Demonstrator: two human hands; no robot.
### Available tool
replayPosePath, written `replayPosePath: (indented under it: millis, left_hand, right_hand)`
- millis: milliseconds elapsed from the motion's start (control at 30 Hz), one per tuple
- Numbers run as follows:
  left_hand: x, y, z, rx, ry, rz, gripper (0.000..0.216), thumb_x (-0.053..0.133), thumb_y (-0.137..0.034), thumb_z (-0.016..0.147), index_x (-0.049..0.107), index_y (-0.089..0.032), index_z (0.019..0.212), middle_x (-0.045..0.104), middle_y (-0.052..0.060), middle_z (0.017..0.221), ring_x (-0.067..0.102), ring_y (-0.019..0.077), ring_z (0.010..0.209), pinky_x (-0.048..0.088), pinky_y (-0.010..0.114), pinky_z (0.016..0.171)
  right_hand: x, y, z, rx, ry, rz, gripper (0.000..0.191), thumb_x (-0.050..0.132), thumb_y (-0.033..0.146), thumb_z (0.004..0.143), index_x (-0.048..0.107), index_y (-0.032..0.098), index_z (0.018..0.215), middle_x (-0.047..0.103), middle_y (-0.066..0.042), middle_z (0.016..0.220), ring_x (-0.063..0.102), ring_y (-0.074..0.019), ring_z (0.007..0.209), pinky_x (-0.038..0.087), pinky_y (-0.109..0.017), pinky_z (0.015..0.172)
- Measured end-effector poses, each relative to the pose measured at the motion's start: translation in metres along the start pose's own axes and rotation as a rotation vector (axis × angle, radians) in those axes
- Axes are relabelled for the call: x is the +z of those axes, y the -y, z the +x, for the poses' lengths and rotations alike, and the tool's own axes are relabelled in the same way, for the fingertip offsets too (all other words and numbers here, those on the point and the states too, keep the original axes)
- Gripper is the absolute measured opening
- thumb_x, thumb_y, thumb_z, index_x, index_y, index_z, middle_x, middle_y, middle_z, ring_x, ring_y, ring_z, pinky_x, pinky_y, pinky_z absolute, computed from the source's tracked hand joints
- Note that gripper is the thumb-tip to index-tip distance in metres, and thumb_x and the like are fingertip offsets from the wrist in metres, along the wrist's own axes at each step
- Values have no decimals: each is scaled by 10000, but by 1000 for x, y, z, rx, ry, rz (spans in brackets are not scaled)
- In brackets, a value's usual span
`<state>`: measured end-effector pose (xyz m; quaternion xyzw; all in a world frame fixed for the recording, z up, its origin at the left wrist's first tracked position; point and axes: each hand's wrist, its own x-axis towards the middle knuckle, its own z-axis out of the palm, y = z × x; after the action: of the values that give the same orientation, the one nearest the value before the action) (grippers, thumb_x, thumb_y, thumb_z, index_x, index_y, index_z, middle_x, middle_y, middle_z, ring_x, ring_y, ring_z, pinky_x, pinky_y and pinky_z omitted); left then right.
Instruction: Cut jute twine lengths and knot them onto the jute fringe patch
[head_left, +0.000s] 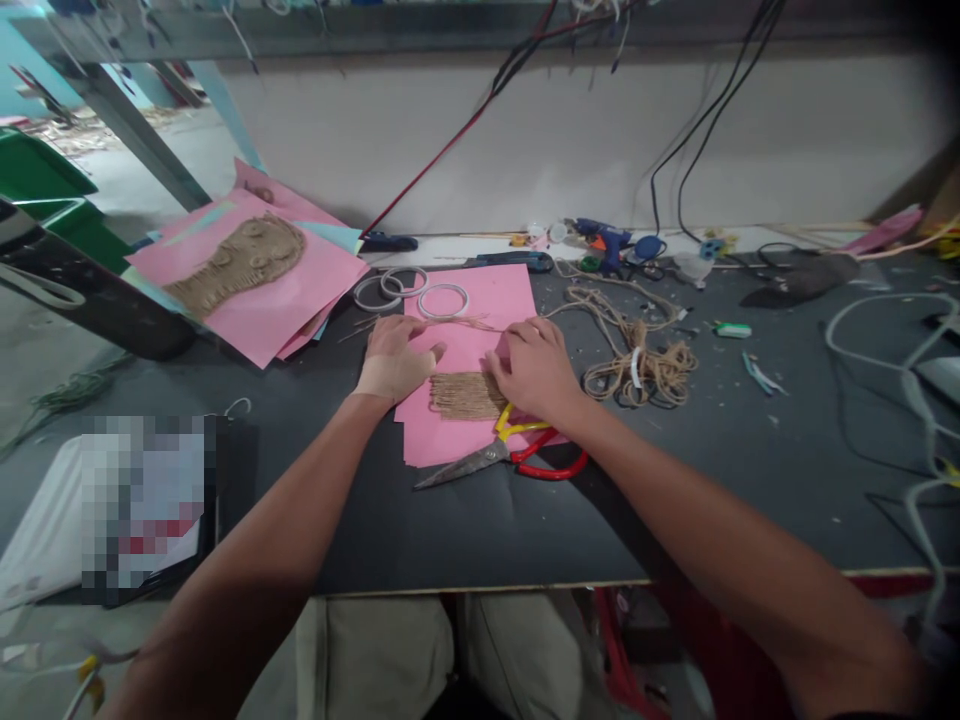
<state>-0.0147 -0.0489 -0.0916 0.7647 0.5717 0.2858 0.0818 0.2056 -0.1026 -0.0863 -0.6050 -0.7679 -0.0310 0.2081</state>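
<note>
On the dark grey worktable [750,450] the pink paper sheet [487,300] lies dead centre, and the left hand [394,358] rests flat and spread on its 9 o'clock edge, holding nothing. The right hand [534,368] is curled at 3 o'clock of the woven patch of tan jute twine [465,395], though whether it pinches a strand I cannot tell. It looks like rows being pressed down mid-patch. Anything further calls for a steady sheet and the yellow-and-red-handled scissors [517,452] waiting at 5 o'clock.
</note>
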Motion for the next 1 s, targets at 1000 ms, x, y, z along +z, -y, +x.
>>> replayPosePath:
  millis: [1000]
  left_hand:
    - [0,0,0,-53,-30,26,277,706,-328,756,684,-162,976,654,146,1190,556,329,1190,420,459,1106]
  right_hand:
    - [-16,-23,9,-154,-32,200,306,488,227,951,760,110,1028,745,-163,1095,634,-295,1082,448,-454,1035]
